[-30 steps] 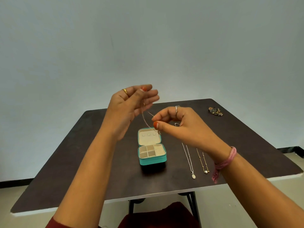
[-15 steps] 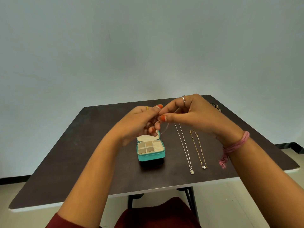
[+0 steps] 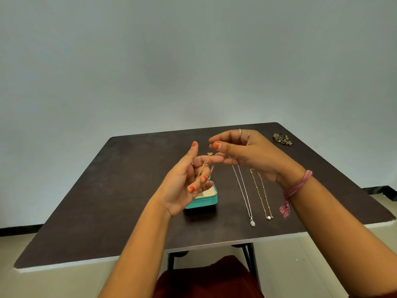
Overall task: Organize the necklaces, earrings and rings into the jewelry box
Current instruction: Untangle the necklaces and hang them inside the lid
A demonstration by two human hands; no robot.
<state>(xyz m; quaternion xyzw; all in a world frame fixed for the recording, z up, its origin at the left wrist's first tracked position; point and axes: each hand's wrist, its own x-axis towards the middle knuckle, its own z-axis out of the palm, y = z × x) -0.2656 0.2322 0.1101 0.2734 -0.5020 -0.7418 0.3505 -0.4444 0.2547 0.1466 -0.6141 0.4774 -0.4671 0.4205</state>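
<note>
My left hand (image 3: 189,177) is raised palm-up over the teal jewelry box (image 3: 205,202) and hides most of it. A thin rose-gold necklace (image 3: 205,165) lies bunched across its fingers, and the two lower fingers curl over the chain. My right hand (image 3: 247,153) hovers just to the right with loosely curled fingers, its fingertips close to the left forefinger. No chain shows between its thumb and forefinger. A silver necklace (image 3: 242,190) with an oval pendant and a gold necklace (image 3: 261,194) with a pearl lie straight on the table, right of the box.
The dark brown table (image 3: 120,190) has a pale front edge. A dark ornate jewelry piece (image 3: 282,139) sits near the far right corner. A grey wall stands behind the table. Black table legs and a dark red lap show below the front edge.
Both hands were pinching the chain together half a second ago. Now the left hand has turned palm-up with the chain gathered in it, and the right hand has drawn slightly away.
</note>
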